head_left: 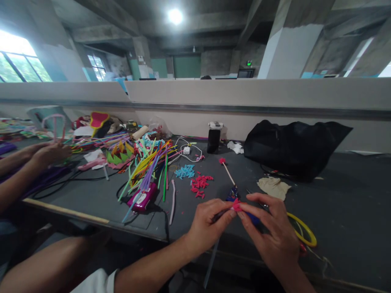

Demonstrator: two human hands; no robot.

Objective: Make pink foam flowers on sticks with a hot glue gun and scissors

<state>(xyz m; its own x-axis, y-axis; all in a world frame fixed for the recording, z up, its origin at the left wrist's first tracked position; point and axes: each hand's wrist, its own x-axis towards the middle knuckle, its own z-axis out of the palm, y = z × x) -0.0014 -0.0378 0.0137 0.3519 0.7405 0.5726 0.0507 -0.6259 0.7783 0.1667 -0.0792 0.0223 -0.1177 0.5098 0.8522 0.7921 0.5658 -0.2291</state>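
Observation:
Between my two hands is a small pink flower-like piece [236, 205], made of short fuzzy bits. The fingers of my left hand [207, 226] pinch it from the left, along with a thin dark stick-like part whose far end is hidden. From the right, the thumb and fingertips of my right hand [271, 234] press on the same piece, its index finger raised. Partly covered by my right fingers is a blue object [253, 219]. Just beyond lie a dark blue crinkled wrapper [232, 193] and a pale stem with a pink fuzzy head [222, 161].
Red pieces [200, 185] and blue pieces [185, 171] lie in piles left of a black bag [293, 148]. Coloured pipe cleaners [149, 165] rest by a purple box [143, 198]. A yellow ring [307, 232] sits right. Another person's hands [50, 154] work at left.

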